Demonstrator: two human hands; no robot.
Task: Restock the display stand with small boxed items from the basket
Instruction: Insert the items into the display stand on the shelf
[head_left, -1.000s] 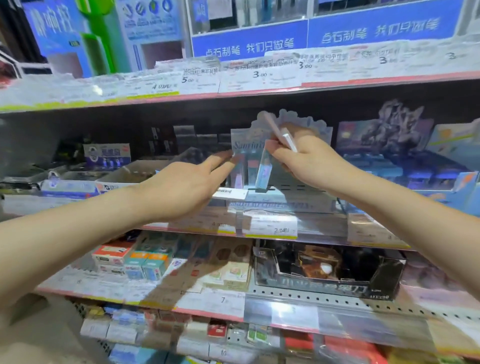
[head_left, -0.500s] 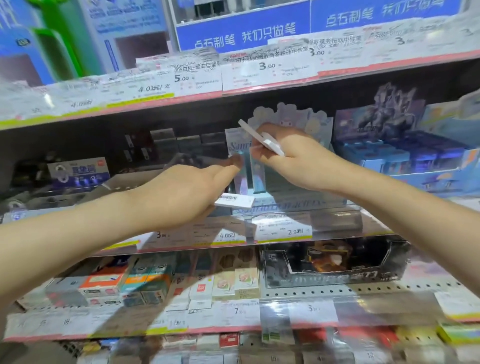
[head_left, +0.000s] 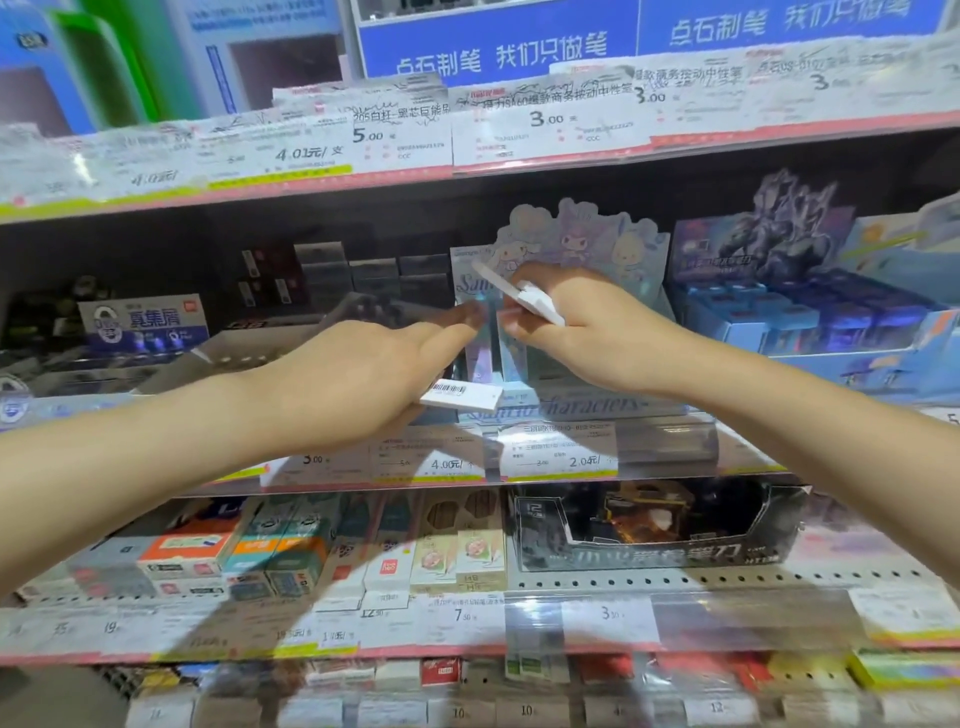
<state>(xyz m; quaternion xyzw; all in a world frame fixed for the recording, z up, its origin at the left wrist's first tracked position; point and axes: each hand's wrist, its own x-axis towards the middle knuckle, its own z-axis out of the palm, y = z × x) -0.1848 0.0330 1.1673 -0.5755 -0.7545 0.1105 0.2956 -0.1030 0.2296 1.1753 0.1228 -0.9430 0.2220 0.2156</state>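
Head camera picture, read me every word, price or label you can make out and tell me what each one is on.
"点石制笔 我们只做笔": blue banner at top.
"5.00", "3.00", "4.0": price tags on the upper shelf rail.
"Characters": front of the cartoon display stand.
"4.0", "2.0": price tags on the middle shelf rail.
"7", "3": price tags on the lower shelf rail.
Barcode digits on the small white box in the left hand: too small to read.

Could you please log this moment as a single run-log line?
left hand: holds white barcoded box | right hand: grips white box | both at cartoon-character display stand | basket: out of view
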